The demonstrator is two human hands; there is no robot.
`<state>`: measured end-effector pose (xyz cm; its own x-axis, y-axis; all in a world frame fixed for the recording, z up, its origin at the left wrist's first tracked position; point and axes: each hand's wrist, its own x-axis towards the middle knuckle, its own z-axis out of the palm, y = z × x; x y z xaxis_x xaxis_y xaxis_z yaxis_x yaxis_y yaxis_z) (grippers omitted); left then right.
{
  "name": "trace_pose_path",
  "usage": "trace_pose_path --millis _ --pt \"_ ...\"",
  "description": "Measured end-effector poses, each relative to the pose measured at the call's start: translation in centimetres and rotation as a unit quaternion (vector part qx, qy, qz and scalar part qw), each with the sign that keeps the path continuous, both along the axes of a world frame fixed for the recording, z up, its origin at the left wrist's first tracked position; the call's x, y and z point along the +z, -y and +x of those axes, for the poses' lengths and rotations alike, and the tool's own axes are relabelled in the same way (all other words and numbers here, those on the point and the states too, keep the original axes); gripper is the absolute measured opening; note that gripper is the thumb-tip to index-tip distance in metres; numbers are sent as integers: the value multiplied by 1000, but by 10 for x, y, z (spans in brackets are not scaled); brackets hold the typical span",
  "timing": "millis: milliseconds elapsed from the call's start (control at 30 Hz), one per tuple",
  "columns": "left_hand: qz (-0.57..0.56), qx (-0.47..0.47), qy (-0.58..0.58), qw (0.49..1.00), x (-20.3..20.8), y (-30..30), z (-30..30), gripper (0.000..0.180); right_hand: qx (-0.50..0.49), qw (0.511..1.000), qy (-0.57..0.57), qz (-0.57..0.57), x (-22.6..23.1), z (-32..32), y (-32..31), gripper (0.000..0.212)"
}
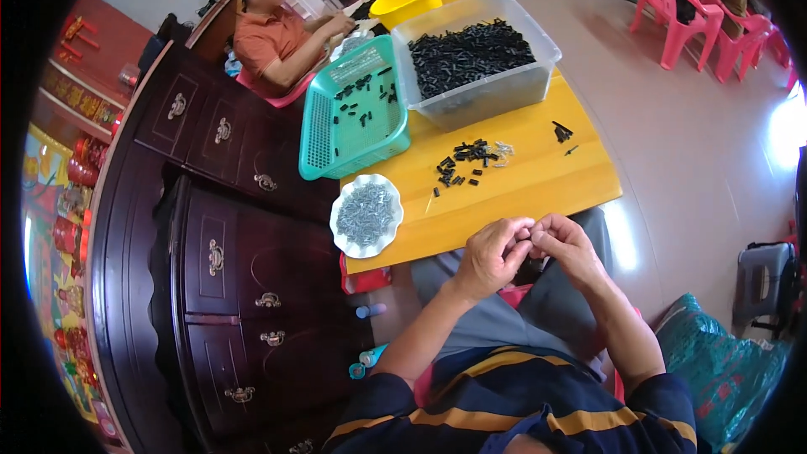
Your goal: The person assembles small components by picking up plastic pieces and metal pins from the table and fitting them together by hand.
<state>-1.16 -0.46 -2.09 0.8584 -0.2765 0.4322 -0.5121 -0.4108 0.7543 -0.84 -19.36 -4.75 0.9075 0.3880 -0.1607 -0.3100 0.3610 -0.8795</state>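
My left hand (494, 254) and my right hand (570, 245) meet fingertip to fingertip above my lap, just off the near edge of the yellow table (555, 176). Both are closed in a pinch, and what they hold is too small and covered to make out. Beyond them on the tabletop lies a loose pile of short black plastic pieces (473, 151), with a few clear or silvery bits (503, 150) at its right side. A white scalloped dish (339, 233) full of small silvery pins (366, 212) sits at the table's left corner.
A green basket (315, 147) holds scattered black pieces; beside it a clear tub (479, 97) is heaped with them. Farther back are a yellow basin (408, 2) and a seated person (273, 34). Dark drawers (244, 261) flank the left; a green bag (714, 361) lies right.
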Motion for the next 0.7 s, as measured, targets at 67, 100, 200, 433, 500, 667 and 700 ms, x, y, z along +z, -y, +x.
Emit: trace_pose_path --millis 67,100,200,433,500,667,700 --pt "1 -13 -14 1000 7 -3 1 34 8 1000 -6 -6 -2 3 1 11" --pt "-24 -23 -33 999 10 -5 3 29 9 1000 -4 7 -5 3 -1 11" --pt "-23 1 -17 1000 7 -9 28 17 -17 999 -25 36 -1 0 -1 8" --pt "177 138 72 972 -23 -28 91 15 -7 998 -45 41 -3 1 0 12" --pt "227 149 61 960 -27 -26 101 15 0 998 -42 52 -3 1 0 13" --pt "257 135 59 955 -30 -16 114 13 -3 997 -44 62 -8 2 -1 14" --pt "258 129 65 955 -30 -12 115 13 -6 997 -42 65 -9 2 -1 15"
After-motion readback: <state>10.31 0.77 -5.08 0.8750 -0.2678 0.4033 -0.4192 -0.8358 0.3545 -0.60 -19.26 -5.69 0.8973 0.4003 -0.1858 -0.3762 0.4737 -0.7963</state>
